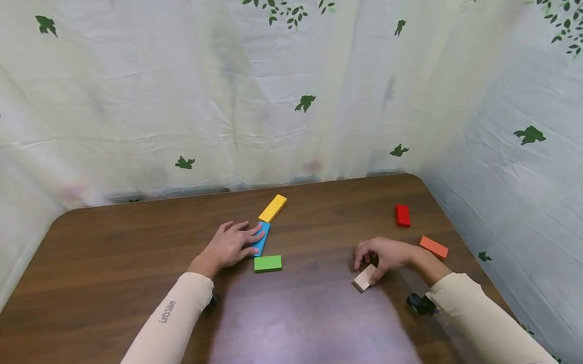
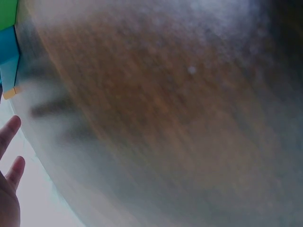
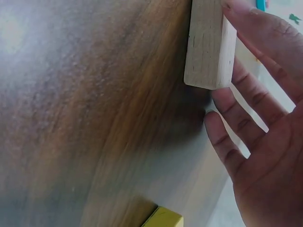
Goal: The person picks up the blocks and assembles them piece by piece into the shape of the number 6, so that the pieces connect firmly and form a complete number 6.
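Note:
My left hand (image 1: 228, 245) rests with spread fingers on and beside a blue block (image 1: 262, 241). A yellow block (image 1: 273, 208) touches or nearly meets its far end, and a green block (image 1: 267, 264) lies crosswise at its near end. The left wrist view catches part of the blue block (image 2: 8, 52) and two outstretched fingers (image 2: 10, 132) at its left edge. To the right, my right hand (image 1: 387, 254) pinches a plain wooden block (image 1: 363, 278) between thumb and fingers, low over the table. The right wrist view shows the thumb along this pale block (image 3: 204, 47), other fingers loosely bent.
Near the table's right side lie a red block (image 1: 402, 215) and an orange block (image 1: 434, 247), the latter just beyond the right wrist. The brown wooden table (image 1: 123, 258) is bordered at the back and sides by a white leaf-patterned curtain (image 1: 202, 97).

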Motion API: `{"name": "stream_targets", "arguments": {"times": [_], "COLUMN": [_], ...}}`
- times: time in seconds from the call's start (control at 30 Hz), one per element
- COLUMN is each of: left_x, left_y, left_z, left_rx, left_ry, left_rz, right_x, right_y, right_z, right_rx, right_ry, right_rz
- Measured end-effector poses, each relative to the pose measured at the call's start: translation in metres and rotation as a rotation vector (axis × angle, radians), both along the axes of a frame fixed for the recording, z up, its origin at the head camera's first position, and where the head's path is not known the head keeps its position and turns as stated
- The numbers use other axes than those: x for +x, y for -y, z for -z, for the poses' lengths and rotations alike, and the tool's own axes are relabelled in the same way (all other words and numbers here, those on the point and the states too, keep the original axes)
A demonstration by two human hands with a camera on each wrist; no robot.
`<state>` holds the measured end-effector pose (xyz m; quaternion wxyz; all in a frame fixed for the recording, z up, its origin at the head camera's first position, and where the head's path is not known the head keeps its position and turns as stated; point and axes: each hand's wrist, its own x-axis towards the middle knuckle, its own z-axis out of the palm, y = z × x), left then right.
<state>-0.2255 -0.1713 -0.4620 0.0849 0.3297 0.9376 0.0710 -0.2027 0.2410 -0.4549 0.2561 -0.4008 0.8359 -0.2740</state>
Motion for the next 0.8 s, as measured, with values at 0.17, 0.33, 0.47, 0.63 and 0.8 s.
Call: {"name": "stream_targets", "arguments": {"times": [0.17, 0.33, 0.47, 0.63, 0.8], "left_x": [0.0006, 0.0012, 0.0011, 0.0001, 0.0008], "left_y": [0.0001, 0.0007, 0.0015, 0.0021, 0.001], "left_z": [0.0019, 0.0017, 0.0028, 0.0036, 0.005], "left_rx": [-0.001, 0.003, -0.001, -0.003, 0.004], "left_ry": [-0.009, -0.015, -0.018, -0.019, -0.02], "left_rz": [0.005, 0.001, 0.005, 0.005, 0.001], "right_x": [0.0029, 0.0048, 0.0061, 0.0062, 0.0077], "right_y": [-0.0038, -0.0063, -0.0061, -0.0051, -0.0026], "right_z": [0.0034, 0.0043, 0.0051, 0.0057, 0.0084], "right_rx": [0.011, 0.015, 0.019, 0.011, -0.018], "right_ry": [-0.008, -0.003, 0.003, -0.007, -0.024], "right_rz": [0.013, 0.027, 0.044, 0.054, 0.061]}}
